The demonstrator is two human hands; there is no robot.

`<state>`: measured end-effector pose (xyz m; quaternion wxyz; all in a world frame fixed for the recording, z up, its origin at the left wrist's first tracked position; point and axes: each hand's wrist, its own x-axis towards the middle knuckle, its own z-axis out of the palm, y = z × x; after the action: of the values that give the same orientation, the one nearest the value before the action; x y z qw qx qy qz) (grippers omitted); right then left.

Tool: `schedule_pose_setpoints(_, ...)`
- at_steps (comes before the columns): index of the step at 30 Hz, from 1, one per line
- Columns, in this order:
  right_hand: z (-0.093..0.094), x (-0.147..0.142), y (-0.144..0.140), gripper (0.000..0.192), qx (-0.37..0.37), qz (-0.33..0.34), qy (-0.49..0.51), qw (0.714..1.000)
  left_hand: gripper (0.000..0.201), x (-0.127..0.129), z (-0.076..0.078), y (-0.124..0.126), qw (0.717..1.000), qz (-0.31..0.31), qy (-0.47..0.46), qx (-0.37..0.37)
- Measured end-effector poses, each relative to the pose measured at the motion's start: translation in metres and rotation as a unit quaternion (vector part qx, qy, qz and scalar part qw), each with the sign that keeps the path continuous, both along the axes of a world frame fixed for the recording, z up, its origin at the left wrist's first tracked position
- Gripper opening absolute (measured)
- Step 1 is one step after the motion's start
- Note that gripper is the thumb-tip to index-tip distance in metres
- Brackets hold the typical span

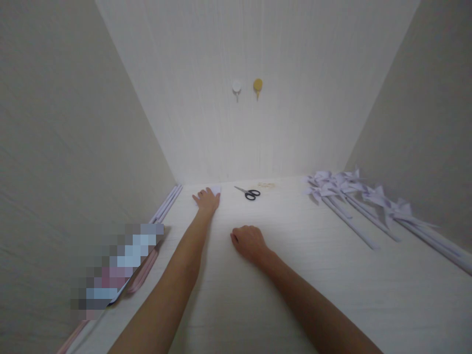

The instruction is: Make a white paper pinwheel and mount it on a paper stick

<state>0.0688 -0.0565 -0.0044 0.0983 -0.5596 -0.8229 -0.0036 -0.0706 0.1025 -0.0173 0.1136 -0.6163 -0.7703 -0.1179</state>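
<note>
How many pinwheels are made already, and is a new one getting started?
Done: several pinwheels lie finished on the right; too bunched to count. In hand: the left hand touches a small paper at the desk's back; the right hand rests closed, empty. Left: that paper looks uncut, the scissors lie untouched, and spare sticks wait on the left.

Your desk is a pale, matt wood-grain laminate tabletop (295,295), smooth. Under your left hand (207,200): a small white paper sheet (215,189), matt. Black-handled scissors (249,193) show glossy plastic loops and metal blades. The pale lilac paper pinwheels (342,187) look crisp and matt.
</note>
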Motion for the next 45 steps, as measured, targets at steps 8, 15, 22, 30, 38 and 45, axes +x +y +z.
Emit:
schedule_pose_setpoints(8, 0.000, -0.001, -0.001, 0.033, -0.001, 0.001, -0.005, 1.000, 0.056, -0.003, 0.008, -0.005, 0.998, -0.032, 0.017, -0.051)
schedule_pose_setpoints(15, 0.001, 0.000, -0.001, 0.034, -0.005, 0.004, 0.002, 1.000, 0.063, -0.014, 0.024, 0.001, 0.984, -0.100, 0.026, -0.144)
schedule_pose_setpoints(22, 0.001, 0.001, -0.002, 0.035, -0.007, 0.004, 0.006, 1.000, 0.071, -0.016, 0.024, -0.002, 0.964, -0.142, 0.025, -0.222)
schedule_pose_setpoints(30, 0.002, -0.001, -0.002, 0.035, -0.010, -0.001, 0.000, 1.000, 0.060, -0.025, 0.011, -0.001, 0.966, -0.122, 0.011, -0.226)
schedule_pose_setpoints(38, 0.003, 0.000, -0.002, 0.034, -0.015, -0.001, 0.004, 1.000, 0.060, -0.025, 0.012, 0.001, 0.969, -0.121, 0.013, -0.216)
schedule_pose_setpoints(45, 0.003, 0.000, -0.002, 0.035, -0.013, -0.001, 0.006, 1.000, 0.060, -0.026, 0.012, -0.001, 0.968, -0.128, 0.010, -0.214)
